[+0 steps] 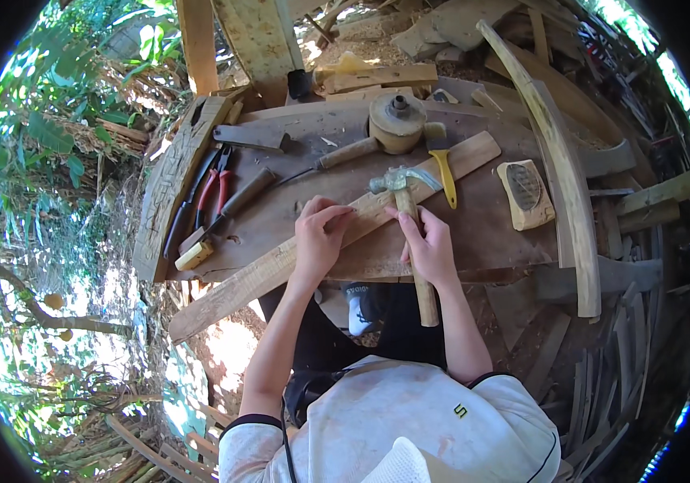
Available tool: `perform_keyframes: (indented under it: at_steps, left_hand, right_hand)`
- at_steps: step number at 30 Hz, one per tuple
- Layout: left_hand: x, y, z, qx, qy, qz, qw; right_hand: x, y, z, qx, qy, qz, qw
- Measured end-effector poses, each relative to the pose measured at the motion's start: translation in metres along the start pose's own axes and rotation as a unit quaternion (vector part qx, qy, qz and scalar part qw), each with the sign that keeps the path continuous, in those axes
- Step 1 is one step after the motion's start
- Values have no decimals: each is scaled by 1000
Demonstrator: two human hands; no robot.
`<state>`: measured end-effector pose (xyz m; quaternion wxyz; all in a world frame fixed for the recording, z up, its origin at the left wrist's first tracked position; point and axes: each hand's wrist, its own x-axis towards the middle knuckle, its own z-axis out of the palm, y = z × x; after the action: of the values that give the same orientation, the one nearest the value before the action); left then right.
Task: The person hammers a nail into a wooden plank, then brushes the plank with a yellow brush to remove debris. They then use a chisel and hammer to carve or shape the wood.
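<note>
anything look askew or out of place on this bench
The wooden plank looks askew: it lies diagonally across the bench, its lower-left end jutting past the near edge. Nothing else stands out.

The hammer (402, 197) has a silvery, faintly greenish head and a tan handle. The board (268, 266) is pale brown with darker streaks; the table (258, 233) is a duller brown. The pliers (206, 196) show red grips, the brush (446, 173) a yellow handle. The block (526, 195) is tan with a dark grey oval. The shirt (393, 410) is whitish, faintly blotched, with black trim.
</note>
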<state>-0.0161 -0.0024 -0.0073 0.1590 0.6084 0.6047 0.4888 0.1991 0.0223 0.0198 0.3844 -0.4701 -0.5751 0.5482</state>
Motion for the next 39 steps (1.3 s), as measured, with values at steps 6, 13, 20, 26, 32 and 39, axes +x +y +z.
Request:
perform_keyframes:
  at_steps: [6, 13, 20, 26, 32, 39]
  left_hand:
    - [2, 4, -2, 9, -13, 1, 1000]
    - [-1, 3, -1, 13, 1, 1, 1000]
    - [-7, 3, 4, 63, 2, 25, 998]
    - [-5, 5, 2, 59, -2, 41, 997]
    - [-7, 4, 0, 53, -8, 38, 998]
    - [-7, 1, -1, 57, 6, 52, 997]
  right_hand:
    - [1, 0, 0, 13, -5, -4, 1000]
    - [0, 2, 3, 19, -3, -9, 1000]
    - [1, -15, -5, 2, -21, -43, 999]
    - [-9, -34, -15, -123, -124, -51, 983]
    - [-13, -38, -6, -144, -100, -80, 981]
    - [-10, -30, -21, -94, -87, -29, 991]
